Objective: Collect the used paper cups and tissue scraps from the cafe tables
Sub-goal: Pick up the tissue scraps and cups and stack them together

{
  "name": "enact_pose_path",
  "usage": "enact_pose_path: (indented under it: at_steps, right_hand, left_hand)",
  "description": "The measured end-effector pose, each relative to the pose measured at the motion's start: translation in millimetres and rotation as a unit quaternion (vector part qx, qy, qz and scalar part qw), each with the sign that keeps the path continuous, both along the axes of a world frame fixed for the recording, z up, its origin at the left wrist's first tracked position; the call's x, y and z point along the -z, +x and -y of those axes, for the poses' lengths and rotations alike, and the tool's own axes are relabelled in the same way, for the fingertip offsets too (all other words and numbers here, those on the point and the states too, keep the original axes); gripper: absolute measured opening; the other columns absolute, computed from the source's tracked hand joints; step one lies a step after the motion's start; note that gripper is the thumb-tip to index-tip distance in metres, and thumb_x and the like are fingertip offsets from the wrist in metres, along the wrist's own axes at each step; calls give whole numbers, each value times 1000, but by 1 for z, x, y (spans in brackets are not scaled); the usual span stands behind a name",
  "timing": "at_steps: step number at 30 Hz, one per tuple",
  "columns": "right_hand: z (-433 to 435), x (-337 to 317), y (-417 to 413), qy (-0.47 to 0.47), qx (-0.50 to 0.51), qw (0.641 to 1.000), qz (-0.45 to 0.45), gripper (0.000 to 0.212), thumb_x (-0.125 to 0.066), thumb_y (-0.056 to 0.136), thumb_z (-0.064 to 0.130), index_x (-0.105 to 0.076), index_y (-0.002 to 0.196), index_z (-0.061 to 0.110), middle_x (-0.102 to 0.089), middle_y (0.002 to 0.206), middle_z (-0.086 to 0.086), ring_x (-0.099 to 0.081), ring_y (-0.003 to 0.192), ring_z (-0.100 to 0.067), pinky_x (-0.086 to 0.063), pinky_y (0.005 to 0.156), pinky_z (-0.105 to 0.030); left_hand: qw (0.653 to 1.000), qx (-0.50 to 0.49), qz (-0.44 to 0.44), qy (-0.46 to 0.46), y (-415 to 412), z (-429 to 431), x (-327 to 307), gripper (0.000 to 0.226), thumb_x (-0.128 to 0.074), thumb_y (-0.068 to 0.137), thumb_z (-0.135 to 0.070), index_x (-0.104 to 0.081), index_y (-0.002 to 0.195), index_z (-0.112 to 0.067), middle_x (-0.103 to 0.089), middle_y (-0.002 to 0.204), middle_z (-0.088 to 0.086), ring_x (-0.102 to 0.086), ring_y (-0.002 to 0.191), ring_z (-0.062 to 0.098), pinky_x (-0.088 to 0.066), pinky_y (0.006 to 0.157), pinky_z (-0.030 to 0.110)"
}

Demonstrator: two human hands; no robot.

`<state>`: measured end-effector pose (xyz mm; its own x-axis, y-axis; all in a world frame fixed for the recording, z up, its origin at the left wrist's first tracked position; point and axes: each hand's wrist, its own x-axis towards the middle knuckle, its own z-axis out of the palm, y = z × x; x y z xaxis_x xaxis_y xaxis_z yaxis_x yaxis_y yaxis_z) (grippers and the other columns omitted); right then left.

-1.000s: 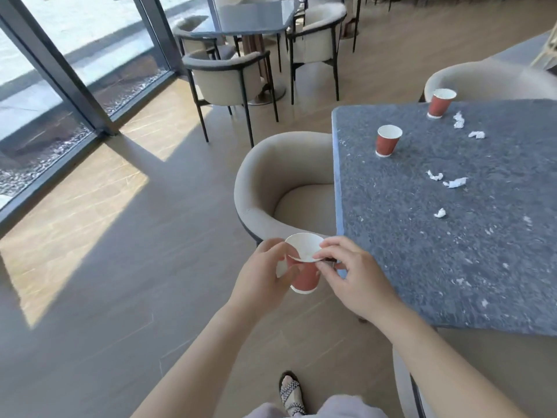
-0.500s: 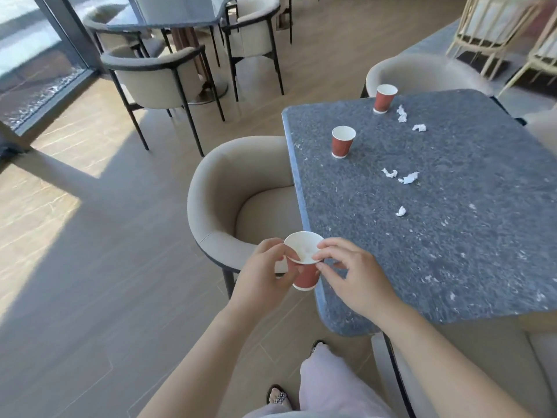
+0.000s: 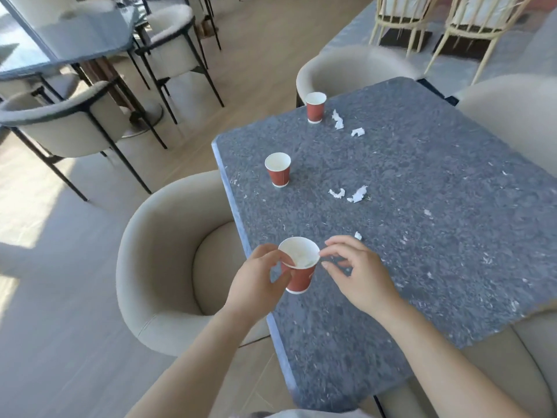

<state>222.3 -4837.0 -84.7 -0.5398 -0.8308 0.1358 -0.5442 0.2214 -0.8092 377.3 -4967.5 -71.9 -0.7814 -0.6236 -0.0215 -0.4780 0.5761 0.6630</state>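
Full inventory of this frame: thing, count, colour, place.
held cup: 1, red, over table's near-left edge
cups: 2, red, upright on table, left side and far edge
scraps: 5, white, on table
table: 1, grey speckled, centre-right
armchairs: at least 3, beige, round table
second table: 1, grey, top left
dark-framed chairs: at least 2, beige, by second table
slat chairs: 2, cream, top right
left hand: 1, grips held cup
right hand: 1, fingertips by held cup's rim, holds nothing

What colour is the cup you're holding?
The held cup is red outside, white inside; head view.
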Motion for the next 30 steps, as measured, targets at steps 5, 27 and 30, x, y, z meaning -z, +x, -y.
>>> enact_pose_path:
  at_steps: [5, 27, 30]
  right_hand:
    - [13, 21, -49, 60, 25, 998, 4, 16, -66, 81, 12, -67, 94, 21, -51, 105, 11, -57, 91, -11, -50, 80, -30]
    - [61, 124, -150, 323, 1, 946, -11, 26, -53, 84, 0, -62, 100, 18, -47, 109, 3, -50, 91, -16, -41, 66, -26]
    - [75, 123, -164, 281, 16, 960, -13, 22, -53, 84, 0, -64, 94, 17, -52, 104, 3, -46, 75, -9, -33, 64, -19]
  left_hand:
    - [998, 17, 55, -12, -41, 19, 15, 16, -62, 84, -27, -63, 100, -27, -51, 121, -11, -56, 98, 9, -49, 79, 31]
    - [997, 4, 83, 1, -141, 80, 76, 9, -63, 85, -23, -62, 94, -25, -45, 130, -6, -58, 89, 16, -51, 62, 32]
    - [997, 1, 75, 7, -150, 83, 82, 10, -64, 84, -22, -62, 93, -24, -46, 129, -5, -58, 90, 17, -48, 62, 30]
